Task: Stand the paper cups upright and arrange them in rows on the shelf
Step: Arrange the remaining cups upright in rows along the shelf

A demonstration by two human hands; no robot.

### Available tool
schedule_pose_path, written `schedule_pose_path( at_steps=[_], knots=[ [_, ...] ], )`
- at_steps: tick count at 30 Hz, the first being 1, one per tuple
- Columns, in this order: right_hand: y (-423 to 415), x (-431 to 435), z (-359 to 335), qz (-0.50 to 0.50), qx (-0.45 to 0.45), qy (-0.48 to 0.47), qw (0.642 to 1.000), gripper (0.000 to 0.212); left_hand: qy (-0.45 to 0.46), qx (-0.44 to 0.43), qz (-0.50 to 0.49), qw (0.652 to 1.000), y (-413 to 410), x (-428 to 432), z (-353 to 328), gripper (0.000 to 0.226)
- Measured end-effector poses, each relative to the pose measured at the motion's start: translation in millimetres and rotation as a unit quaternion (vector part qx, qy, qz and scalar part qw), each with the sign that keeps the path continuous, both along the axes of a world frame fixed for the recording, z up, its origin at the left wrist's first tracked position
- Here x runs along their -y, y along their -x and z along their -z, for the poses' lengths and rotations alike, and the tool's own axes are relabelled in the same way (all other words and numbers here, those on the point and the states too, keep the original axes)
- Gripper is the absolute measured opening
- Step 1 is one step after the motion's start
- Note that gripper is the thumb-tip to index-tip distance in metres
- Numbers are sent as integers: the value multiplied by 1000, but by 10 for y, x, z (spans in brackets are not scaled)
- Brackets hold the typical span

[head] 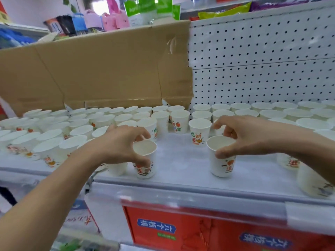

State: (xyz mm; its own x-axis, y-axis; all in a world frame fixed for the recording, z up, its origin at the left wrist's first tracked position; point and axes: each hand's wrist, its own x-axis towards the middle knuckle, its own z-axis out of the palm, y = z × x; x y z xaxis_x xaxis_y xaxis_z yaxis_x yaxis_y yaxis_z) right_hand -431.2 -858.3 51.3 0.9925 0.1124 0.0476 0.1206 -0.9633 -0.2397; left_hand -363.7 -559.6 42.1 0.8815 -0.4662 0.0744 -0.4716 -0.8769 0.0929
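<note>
Several white paper cups with orange and green print stand upright in rows on the white shelf point(181, 169). My left hand point(119, 144) grips the rim of an upright cup point(145, 167) near the shelf's front edge, thumb in front and fingers behind. My right hand point(248, 136) holds a second upright cup point(222, 165) at its rim, thumb on the near side and fingers curled over the far side. Between the two stands another single cup point(199, 132), a little further back.
A flattened cardboard box point(101, 69) leans against the back on the left, a white pegboard wall point(262, 60) closes the right. Cup rows fill the left point(54, 127) and the back right point(272, 111). Red boxes point(199, 230) sit on the shelf below.
</note>
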Motion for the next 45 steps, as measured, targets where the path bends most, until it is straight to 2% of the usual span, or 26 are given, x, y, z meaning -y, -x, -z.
schedule_pose_path(
  at_steps=[4, 7, 13, 18, 24, 31, 34, 36, 39, 42, 45],
  knots=[
    [62, 363, -249, 72, 39, -51, 995, 74, 73, 17, 27, 997, 41, 447, -26, 58],
    [83, 574, -329, 118, 63, -56, 989, 76, 131, 14, 53, 990, 49, 975, 0, 63],
    [158, 658, -56, 146, 64, 50, 986, 80, 151, 27, 101, 983, 94, 1741, 168, 63],
    [156, 663, 102, 143, 65, 108, 982, 74, 171, -2, 102, 980, 23, 1856, 301, 65],
    [117, 711, 123, 143, 70, 112, 981, 76, 236, -10, 106, 966, 19, 1885, 352, 62],
    [120, 761, 130, 149, 71, 114, 980, 80, 242, -9, 107, 964, 9, 1930, 372, 61],
    [142, 683, 79, 132, 115, 125, 977, 75, 246, 8, 100, 964, 81, 1841, 366, 63],
    [144, 532, 50, 87, 172, 76, 978, 65, 266, 34, 90, 959, 149, 1707, 365, 59],
    [83, 117, 122, -20, 224, -51, 973, 47, 316, 97, 86, 940, 231, 1364, 417, 45],
    [-79, -411, 310, -109, 197, -126, 966, 42, 366, 181, 67, 910, 299, 846, 528, 29],
    [-297, -901, 431, -158, 145, -171, 962, 51, 399, 252, -15, 882, 354, 214, 624, 26]
  ],
)
